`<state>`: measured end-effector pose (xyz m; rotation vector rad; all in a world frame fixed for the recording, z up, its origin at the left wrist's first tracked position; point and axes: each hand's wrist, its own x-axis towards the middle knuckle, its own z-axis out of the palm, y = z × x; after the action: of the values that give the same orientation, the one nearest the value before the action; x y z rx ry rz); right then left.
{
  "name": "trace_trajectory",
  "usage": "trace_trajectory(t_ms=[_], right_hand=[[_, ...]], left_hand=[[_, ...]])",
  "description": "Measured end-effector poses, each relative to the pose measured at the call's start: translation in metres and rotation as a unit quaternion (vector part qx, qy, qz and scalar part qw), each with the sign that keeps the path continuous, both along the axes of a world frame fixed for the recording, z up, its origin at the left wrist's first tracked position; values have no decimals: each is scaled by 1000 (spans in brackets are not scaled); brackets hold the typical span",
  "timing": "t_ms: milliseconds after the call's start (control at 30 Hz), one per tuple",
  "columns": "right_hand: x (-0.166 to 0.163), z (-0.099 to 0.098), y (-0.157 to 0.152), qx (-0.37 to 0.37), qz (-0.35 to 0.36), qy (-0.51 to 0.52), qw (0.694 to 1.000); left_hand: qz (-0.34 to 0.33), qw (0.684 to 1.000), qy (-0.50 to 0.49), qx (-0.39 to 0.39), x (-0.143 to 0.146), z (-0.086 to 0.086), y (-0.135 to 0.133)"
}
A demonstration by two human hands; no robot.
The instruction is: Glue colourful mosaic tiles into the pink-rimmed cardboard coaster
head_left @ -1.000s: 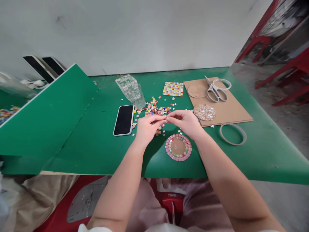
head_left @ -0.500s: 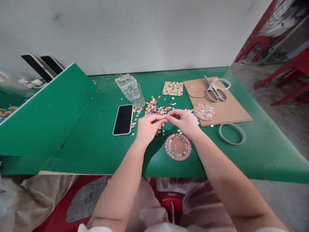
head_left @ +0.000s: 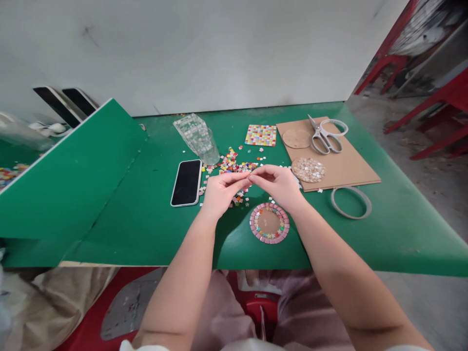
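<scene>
My left hand (head_left: 221, 194) and my right hand (head_left: 278, 184) meet at the fingertips above a scattered pile of small mosaic tiles (head_left: 229, 161). Both hands are closed in a pinch. Whatever lies between the fingertips is too small to make out. Below my right hand a round coaster (head_left: 269, 223) lies flat, with a ring of pink tiles at its rim, an inner ring of small coloured pieces, and a bare brown middle. Part of the tile pile is hidden behind my hands.
A phone (head_left: 186, 183) lies left of the tiles, near a clear plastic cup (head_left: 209, 148). Behind stands a square mosaic coaster (head_left: 261, 135). On the right, cardboard (head_left: 351, 161) carries scissors (head_left: 325, 136) and a disc with pale tiles (head_left: 309, 169); a tape roll (head_left: 351, 203) lies in front. A green panel (head_left: 73, 170) leans left.
Both hands stay pinched together at almost the same spot, only a few pixels to the left. The coaster and the other things on the table stay in place.
</scene>
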<state>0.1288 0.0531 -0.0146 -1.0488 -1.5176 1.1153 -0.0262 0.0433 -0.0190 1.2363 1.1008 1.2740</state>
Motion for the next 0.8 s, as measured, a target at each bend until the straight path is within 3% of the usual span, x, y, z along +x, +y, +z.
trace_trajectory(t_ms=[300,533,800], right_hand=[[1,0,-1,2,14,-21,1000],[2,2,-2,1,28,-9,1000],[3,2,-2,18,8,-81,997]], left_hand=[[-14,1000,-16,-1,2,1,-1],[16,1000,14,4,1,1,0],[39,996,68,28,2,-1,-2]])
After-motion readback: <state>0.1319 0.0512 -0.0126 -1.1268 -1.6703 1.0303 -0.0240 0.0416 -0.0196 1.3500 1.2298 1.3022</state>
